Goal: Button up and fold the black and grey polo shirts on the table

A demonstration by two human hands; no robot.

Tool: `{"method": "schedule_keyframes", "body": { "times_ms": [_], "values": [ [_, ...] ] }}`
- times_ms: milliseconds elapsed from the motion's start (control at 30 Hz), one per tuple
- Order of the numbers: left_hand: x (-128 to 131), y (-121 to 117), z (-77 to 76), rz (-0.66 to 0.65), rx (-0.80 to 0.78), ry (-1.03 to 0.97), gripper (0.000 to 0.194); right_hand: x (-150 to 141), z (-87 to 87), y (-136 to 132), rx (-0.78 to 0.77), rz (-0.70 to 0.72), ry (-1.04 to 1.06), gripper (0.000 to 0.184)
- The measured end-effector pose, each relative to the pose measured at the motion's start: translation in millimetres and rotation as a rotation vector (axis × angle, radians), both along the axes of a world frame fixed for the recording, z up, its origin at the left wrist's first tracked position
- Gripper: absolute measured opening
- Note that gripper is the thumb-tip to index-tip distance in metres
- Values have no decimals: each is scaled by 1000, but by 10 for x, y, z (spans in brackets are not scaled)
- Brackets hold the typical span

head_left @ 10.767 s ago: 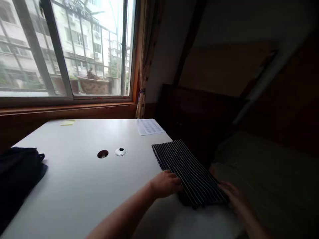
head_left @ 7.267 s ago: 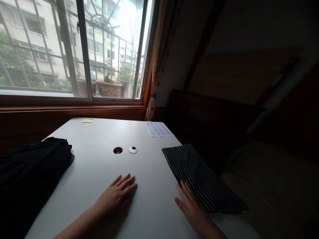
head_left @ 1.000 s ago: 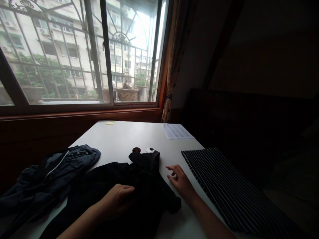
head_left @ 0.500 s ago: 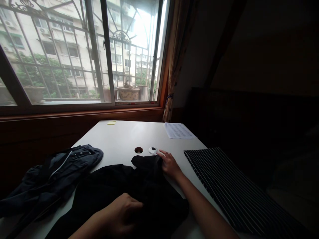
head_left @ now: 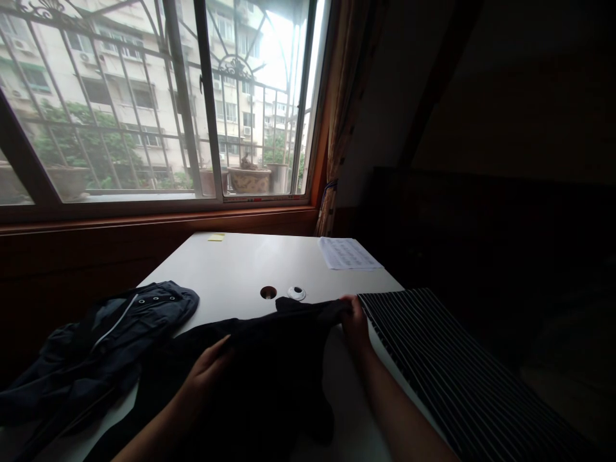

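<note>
A black garment (head_left: 269,366) spreads over the near part of the white table, its kind unclear in the dim light. My right hand (head_left: 355,324) is closed on its far right corner and holds that edge pulled out and slightly raised. Lower and to the left, my left hand (head_left: 209,366) grips the same cloth, thumb on top, its other fingers hidden in the folds. Between the two hands the fabric is stretched, and a flap of it hangs down on the right side.
A dark blue garment with a white zip and eyelets (head_left: 120,333) lies on the left. Striped dark cloth (head_left: 433,346) covers the right edge. Farther back on the white table (head_left: 240,269) are printed sheets (head_left: 351,253), a yellow note (head_left: 216,237), a round hole (head_left: 268,292) and a white ring-shaped cover (head_left: 297,293).
My right hand has moved right and taken hold of the garment's corner. My left hand has shifted left and a little up, and the cloth between them is now pulled straighter.
</note>
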State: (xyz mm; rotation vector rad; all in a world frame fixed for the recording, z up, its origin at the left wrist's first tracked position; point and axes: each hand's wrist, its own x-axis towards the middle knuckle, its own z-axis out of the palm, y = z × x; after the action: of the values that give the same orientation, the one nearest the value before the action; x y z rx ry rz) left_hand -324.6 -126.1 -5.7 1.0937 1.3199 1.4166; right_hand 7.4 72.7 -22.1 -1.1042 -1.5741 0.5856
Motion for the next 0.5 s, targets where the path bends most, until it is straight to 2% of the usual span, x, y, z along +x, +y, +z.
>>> {"method": "schedule_keyframes", "body": {
  "times_ms": [67,133,233,333,500],
  "values": [
    [-127,36,92,168,-45,-164,60,27,10,-12,-14,-53,59,31],
    [-228,86,210,249,-56,-244,64,18,23,-15,-33,-50,92,32],
    [-344,186,315,181,-87,-258,68,-26,32,8,-69,15,116,29],
    [-445,281,281,91,-156,-232,71,-58,29,45,-103,60,133,27],
    [-585,349,118,168,-108,-102,63,-67,31,61,-159,101,138,33]
  ]
}}
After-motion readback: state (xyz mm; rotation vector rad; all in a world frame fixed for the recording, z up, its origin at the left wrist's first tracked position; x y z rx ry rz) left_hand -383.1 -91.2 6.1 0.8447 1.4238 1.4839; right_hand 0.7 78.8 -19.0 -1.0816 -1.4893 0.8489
